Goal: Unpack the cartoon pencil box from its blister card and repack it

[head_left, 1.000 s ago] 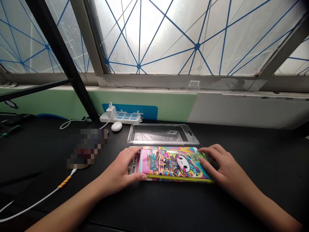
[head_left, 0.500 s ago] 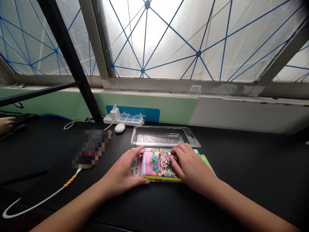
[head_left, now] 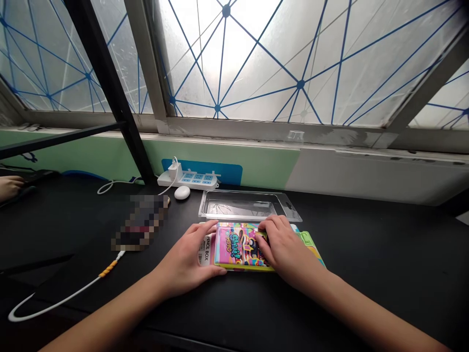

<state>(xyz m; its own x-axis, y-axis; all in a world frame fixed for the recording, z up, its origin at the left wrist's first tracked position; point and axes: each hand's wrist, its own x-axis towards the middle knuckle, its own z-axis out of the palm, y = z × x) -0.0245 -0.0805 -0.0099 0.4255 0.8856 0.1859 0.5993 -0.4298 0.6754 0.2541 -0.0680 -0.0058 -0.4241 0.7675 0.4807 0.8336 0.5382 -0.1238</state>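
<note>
A brightly printed pencil box (head_left: 236, 248) lies flat on the black table (head_left: 384, 254), resting on its white printed backing card. My left hand (head_left: 186, 261) clasps the box's left end, thumb along the near edge and fingers over the far edge. My right hand (head_left: 284, 247) lies on top of the box's middle and right part, fingers bent and pressing on the lid. Just behind the box sits a clear plastic blister cover (head_left: 249, 206).
A white power strip (head_left: 190, 180) with a charger and a small white oval case (head_left: 182, 193) stand near the wall. A white cable (head_left: 66, 298) runs across the left table. A blurred dark object (head_left: 141, 222) lies left of the box. Another person's hand (head_left: 9, 186) shows at far left.
My right hand moved from the box's right end leftward onto its top. My left hand kept its hold on the left end. The view shifted slightly.
</note>
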